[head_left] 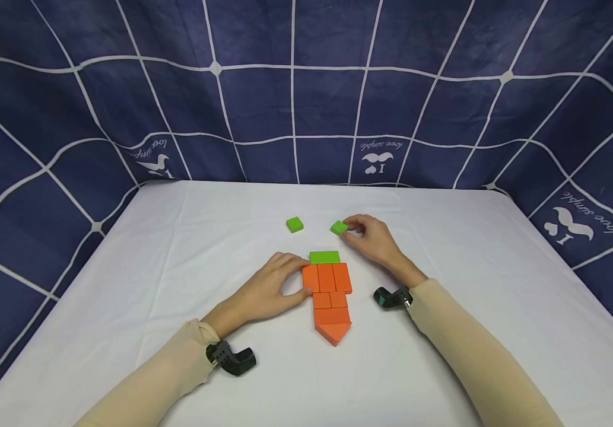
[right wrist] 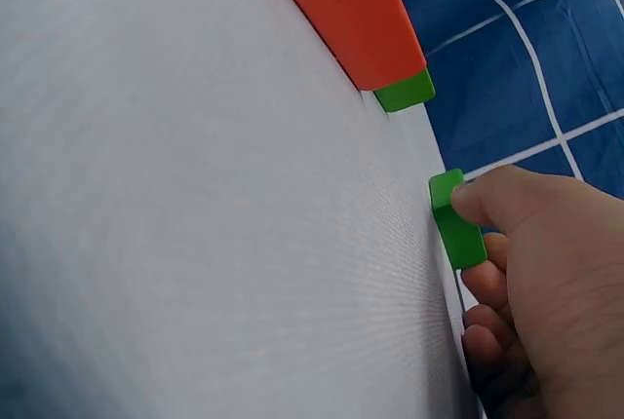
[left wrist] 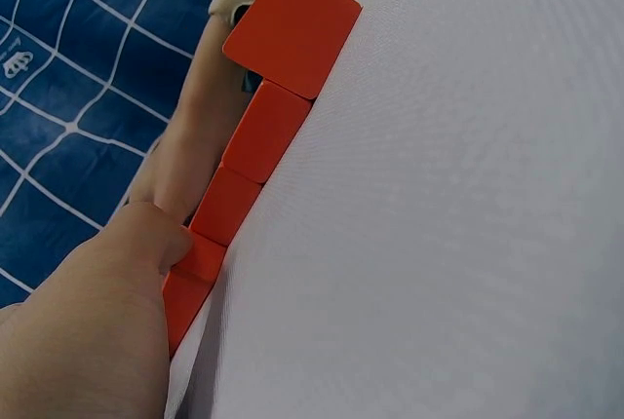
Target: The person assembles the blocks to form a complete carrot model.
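My right hand (head_left: 372, 240) pinches a small green block (head_left: 339, 228) between thumb and fingers near the back of the table. In the right wrist view, the thumb presses on this green block (right wrist: 456, 219). The left hand (head_left: 269, 284) grips the leftmost of several upright orange blocks (head_left: 310, 277), its thumb at the near end and its fingers at the far end. Smaller orange blocks (head_left: 330, 299) continue towards me, ending in an orange triangular block (head_left: 334, 332). A green rectangular block (head_left: 324, 257) lies against the far end of the orange arrangement.
Another small green block (head_left: 294, 224) lies alone at the back, left of the held one. A white cloth (head_left: 445, 356) covers the table. Dark blue checked fabric (head_left: 317, 101) hangs behind and at the sides. Black wrist cameras (head_left: 231, 359) are on both sleeves.
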